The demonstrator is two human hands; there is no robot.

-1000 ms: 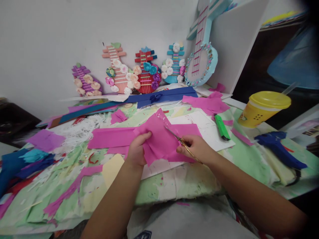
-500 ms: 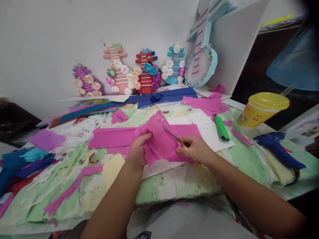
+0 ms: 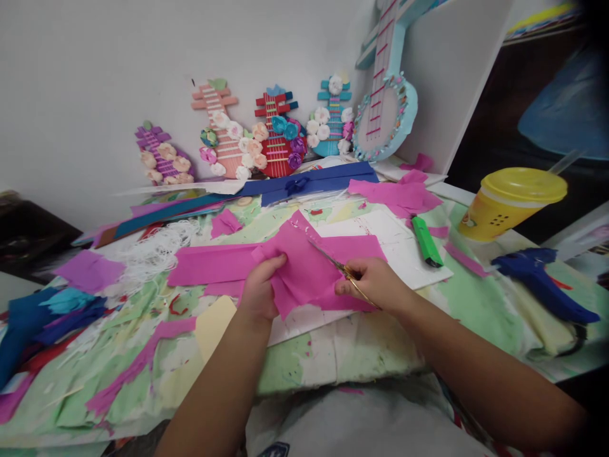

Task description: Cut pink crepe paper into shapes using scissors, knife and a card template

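My left hand (image 3: 261, 291) pinches the near edge of a crumpled pink crepe paper sheet (image 3: 304, 263), thumb on top, holding it just above the table. My right hand (image 3: 375, 284) is closed round the handles of small gold scissors (image 3: 337, 266). Their blades point up and left and lie across the pink sheet. A long pink crepe strip (image 3: 209, 263) stretches left from the sheet. Under both lies a white board (image 3: 380, 238).
A green utility knife (image 3: 425, 241), a yellow lidded cup (image 3: 514, 203) and a blue glue gun (image 3: 542, 282) sit at the right. Several flower-decorated paper guitars (image 3: 276, 136) lean on the back wall. Pink scraps (image 3: 394, 193), white string (image 3: 152, 251) and blue paper (image 3: 42, 314) litter the green cloth.
The scissor blades have crept a little further left into the pink sheet. Both hands keep their hold; the view has shifted slightly.
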